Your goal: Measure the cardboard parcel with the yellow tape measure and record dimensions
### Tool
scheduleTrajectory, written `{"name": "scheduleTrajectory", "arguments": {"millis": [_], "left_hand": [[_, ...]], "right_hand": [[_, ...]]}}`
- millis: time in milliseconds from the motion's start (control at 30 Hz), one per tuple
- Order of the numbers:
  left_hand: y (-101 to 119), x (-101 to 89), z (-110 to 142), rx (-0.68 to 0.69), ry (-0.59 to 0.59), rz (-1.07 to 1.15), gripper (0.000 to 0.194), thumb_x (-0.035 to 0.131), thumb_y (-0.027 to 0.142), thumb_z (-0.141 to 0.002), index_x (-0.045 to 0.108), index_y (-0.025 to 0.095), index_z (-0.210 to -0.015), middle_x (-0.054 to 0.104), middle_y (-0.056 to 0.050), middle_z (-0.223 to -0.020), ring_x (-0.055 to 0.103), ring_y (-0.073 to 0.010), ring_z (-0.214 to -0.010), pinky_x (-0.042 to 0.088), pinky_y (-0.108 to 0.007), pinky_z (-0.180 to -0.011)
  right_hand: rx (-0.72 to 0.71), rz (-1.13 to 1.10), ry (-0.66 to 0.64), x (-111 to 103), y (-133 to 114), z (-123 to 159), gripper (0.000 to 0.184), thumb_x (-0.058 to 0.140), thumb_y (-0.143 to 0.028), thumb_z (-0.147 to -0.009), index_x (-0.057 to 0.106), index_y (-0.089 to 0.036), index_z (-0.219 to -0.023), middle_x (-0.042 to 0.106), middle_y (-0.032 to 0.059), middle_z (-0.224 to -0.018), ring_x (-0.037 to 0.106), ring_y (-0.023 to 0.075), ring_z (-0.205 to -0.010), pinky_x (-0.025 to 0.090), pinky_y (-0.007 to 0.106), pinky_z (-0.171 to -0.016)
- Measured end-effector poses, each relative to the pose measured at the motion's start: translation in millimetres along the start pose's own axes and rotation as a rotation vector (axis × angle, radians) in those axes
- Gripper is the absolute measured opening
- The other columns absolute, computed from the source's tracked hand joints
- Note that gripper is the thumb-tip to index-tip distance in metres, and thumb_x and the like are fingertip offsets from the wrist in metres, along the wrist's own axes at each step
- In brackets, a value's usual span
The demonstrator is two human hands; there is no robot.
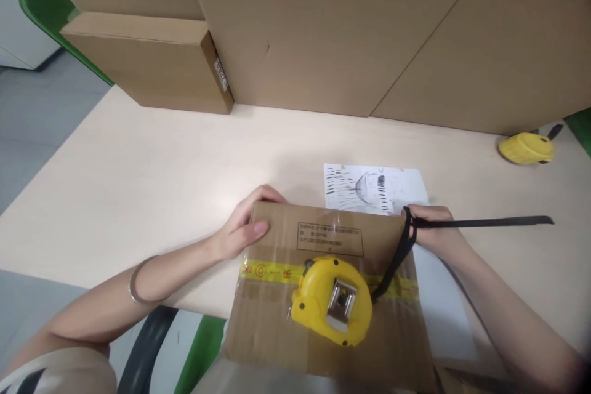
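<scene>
A taped cardboard box [277, 326] is tilted up over the table's near edge, with a printed label panel and a yellow tape band across it. My left hand [244, 228] grips its upper left corner, thumb on the face and fingers behind. At the upper right corner, my right hand [431, 221] holds the box's side; its fingers are mostly hidden. A yellow tape measure [318, 301] with a metal belt clip lies on the box face. Its black strap [397, 261] runs up to the right corner, and a black strip [484, 221] extends rightward over my right hand.
Large cardboard boxes [295, 37] stand along the table's back, with a smaller flat carton [148, 68] at the left. Marked white paper [357, 188] lies behind the held box. Another yellow tape measure [526, 148] rests at the far right of the pale table [152, 166].
</scene>
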State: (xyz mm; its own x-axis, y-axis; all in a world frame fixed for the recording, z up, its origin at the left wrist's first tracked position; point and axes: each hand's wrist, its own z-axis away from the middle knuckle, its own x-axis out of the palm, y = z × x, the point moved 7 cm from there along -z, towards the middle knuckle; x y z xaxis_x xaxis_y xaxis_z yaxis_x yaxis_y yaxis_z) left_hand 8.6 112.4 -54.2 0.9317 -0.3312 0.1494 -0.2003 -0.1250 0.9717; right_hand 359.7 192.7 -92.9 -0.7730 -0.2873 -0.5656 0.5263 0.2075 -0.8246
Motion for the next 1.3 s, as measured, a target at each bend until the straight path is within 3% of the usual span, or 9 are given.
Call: {"name": "scheduleTrajectory", "arguments": {"millis": [233,633,900,1000,1100,1200,1300], "left_hand": [[-1,0.2,3,-0.004,-0.011,0.021,0.043,0.066,0.053,-0.092,0.065,0.022,-0.122,0.067,-0.01,-0.115,0.068,-0.0242,-0.099,0.058,-0.034,-0.075],[4,0.2,1,-0.017,-0.008,-0.028,0.039,0.066,0.052,-0.094,0.065,0.023,-0.119,0.068,-0.009,-0.109,0.067,-0.0222,-0.091,0.056,-0.032,-0.07],[0,-3.1,3,-0.04,-0.009,-0.036,0.041,0.065,0.053,-0.093,0.065,0.022,-0.121,0.067,-0.008,-0.106,0.065,-0.0212,-0.089,0.055,-0.031,-0.069],[0,-6.3,4,-0.046,0.005,-0.063,0.042,0.065,0.053,-0.092,0.065,0.022,-0.12,0.067,-0.008,-0.107,0.064,-0.0208,-0.089,0.054,-0.031,-0.07],[-2,-6.9,4,-0.058,0.017,-0.046,0.04,0.066,0.052,-0.093,0.065,0.022,-0.119,0.068,-0.008,-0.108,0.064,-0.0196,-0.086,0.054,-0.029,-0.068],[-1,-7.5,5,-0.022,0.057,-0.045,0.043,0.067,0.05,-0.093,0.064,0.025,-0.127,0.069,-0.008,-0.113,0.066,-0.0202,-0.093,0.056,-0.029,-0.073],[10,-9.0,8,0.099,0.128,-0.128,0.047,0.065,0.043,-0.098,0.058,0.033,-0.143,0.071,-0.006,-0.122,0.066,-0.0219,-0.109,0.057,-0.034,-0.089]], "right_hand": [[0.059,0.007,-0.005,0,7,2,0.057,0.086,-0.05,-0.07,0.044,-0.018,-0.049,0.038,-0.0017,-0.05,0.031,0.01,-0.053,0.026,0.026,-0.048],[0.124,0.032,0.019,-4,0,2,0.05,0.085,-0.039,-0.071,0.043,-0.019,-0.052,0.041,0.0003,-0.053,0.034,0.0132,-0.057,0.028,0.03,-0.053],[0.173,0.055,-0.062,1,-10,-4,0.053,0.08,-0.052,-0.071,0.043,-0.02,-0.052,0.041,-0.0006,-0.051,0.035,0.0111,-0.055,0.028,0.027,-0.052],[0.222,0.079,-0.082,-4,-12,-5,0.059,0.067,-0.069,-0.081,0.04,-0.023,-0.055,0.043,0.0,-0.05,0.039,0.0125,-0.052,0.033,0.029,-0.052],[0.285,0.201,-0.029,-16,-12,-5,0.063,0.05,-0.072,-0.092,0.035,-0.024,-0.055,0.041,0.0005,-0.049,0.036,0.0136,-0.051,0.031,0.03,-0.053],[0.338,0.404,0.025,-25,-13,-7,0.06,0.061,-0.065,-0.088,0.043,-0.023,-0.049,0.043,0.0027,-0.05,0.032,0.0144,-0.052,0.024,0.032,-0.054],[0.361,0.569,0.074,-31,-21,-10,0.051,0.068,-0.058,-0.083,0.054,-0.022,-0.05,0.043,0.0039,-0.049,0.03,0.0151,-0.053,0.023,0.033,-0.059]]}}
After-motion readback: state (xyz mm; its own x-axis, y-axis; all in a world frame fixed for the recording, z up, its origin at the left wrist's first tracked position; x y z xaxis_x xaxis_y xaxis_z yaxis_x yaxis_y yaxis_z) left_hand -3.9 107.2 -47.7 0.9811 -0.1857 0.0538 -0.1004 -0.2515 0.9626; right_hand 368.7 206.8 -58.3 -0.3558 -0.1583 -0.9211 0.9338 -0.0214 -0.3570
